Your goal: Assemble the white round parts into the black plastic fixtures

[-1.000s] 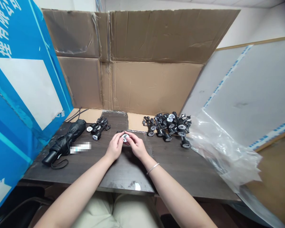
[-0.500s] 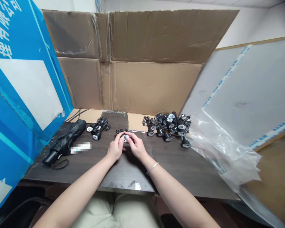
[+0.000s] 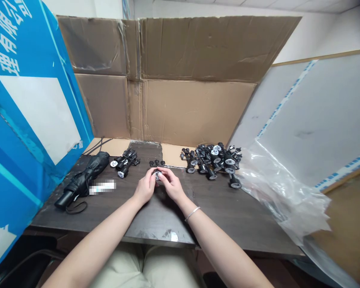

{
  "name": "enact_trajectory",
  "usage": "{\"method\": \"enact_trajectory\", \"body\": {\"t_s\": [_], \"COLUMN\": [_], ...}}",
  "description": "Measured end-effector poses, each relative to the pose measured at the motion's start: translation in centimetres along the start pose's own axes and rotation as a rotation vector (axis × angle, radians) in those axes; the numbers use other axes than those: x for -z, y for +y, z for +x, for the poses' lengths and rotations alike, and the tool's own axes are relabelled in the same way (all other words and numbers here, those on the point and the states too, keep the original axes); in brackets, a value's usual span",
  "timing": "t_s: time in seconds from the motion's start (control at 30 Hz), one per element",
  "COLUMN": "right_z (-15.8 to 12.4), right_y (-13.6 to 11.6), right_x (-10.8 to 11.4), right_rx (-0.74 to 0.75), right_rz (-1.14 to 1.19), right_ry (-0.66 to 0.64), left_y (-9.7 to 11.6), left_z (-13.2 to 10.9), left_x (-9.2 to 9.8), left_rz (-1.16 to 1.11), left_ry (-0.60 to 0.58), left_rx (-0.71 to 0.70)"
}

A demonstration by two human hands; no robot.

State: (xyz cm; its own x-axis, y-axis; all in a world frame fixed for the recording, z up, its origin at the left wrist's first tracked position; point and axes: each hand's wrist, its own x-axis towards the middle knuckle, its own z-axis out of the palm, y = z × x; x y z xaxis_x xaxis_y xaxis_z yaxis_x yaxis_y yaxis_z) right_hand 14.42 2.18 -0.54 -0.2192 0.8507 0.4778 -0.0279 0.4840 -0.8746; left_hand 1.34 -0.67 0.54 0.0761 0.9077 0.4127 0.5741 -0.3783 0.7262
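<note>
Between my two hands, above the middle of the dark table, is a black part with a round white end. My left hand grips it from the left with its fingers closed. From the right, my right hand is closed on the same part. Small black knobs of the part show just beyond my fingertips. A large pile of similar black parts lies to the right, and a smaller group to the left.
A folded black umbrella lies at the left beside a white label. Behind the table stands a cardboard sheet. A blue board borders the left; clear plastic film hangs over the right side.
The held part has tilted slightly between my fingers, and its black knobs show more clearly beyond my hands. The view has shifted slightly. Both hands keep nearly the same place.
</note>
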Motion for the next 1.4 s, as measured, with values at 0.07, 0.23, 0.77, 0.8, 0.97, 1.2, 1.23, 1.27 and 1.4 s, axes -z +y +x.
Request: {"method": "enact_trajectory", "body": {"t_s": [0.07, 0.23, 0.77, 0.8, 0.97, 1.2, 1.23, 1.27, 1.4], "right_z": [0.1, 0.3, 0.2, 0.3, 0.3, 0.3, 0.3, 0.3, 0.1], "right_y": [0.0, -0.4, -0.9, -0.8, -0.3, -0.7, -0.8, -0.8, -0.8], "right_x": [0.2, 0.6, -0.2, -0.2, 0.1, 0.6, 0.5, 0.4, 0.1], "right_rx": [0.006, 0.004, 0.011, -0.007, -0.062, -0.156, -0.159, -0.162, -0.18], "right_rz": [-0.02, -0.076, -0.116, -0.099, 0.054, 0.176, 0.179, 0.185, 0.208], "right_ry": [0.011, -0.009, 0.073, 0.065, -0.05, -0.092, -0.104, -0.115, -0.143], "left_y": [0.0, -0.1, -0.7, -0.8, -0.8, -0.4, -0.4, -0.4, -0.6], "left_z": [0.0, -0.1, 0.1, 0.1, 0.2, 0.1, 0.2, 0.3, 0.4], "left_x": [0.0, -0.2, -0.8, -0.8, -0.4, -0.2, -0.1, -0.1, -0.2], "left_rz": [-0.015, -0.036, -0.109, -0.125, -0.189, -0.283, -0.299, -0.32, -0.393], "left_ry": [-0.009, -0.017, 0.065, 0.077, 0.093, 0.058, 0.061, 0.065, 0.089], "left_rx": [-0.008, -0.024, -0.038, -0.024, 0.017, 0.097, 0.113, 0.127, 0.15]}}
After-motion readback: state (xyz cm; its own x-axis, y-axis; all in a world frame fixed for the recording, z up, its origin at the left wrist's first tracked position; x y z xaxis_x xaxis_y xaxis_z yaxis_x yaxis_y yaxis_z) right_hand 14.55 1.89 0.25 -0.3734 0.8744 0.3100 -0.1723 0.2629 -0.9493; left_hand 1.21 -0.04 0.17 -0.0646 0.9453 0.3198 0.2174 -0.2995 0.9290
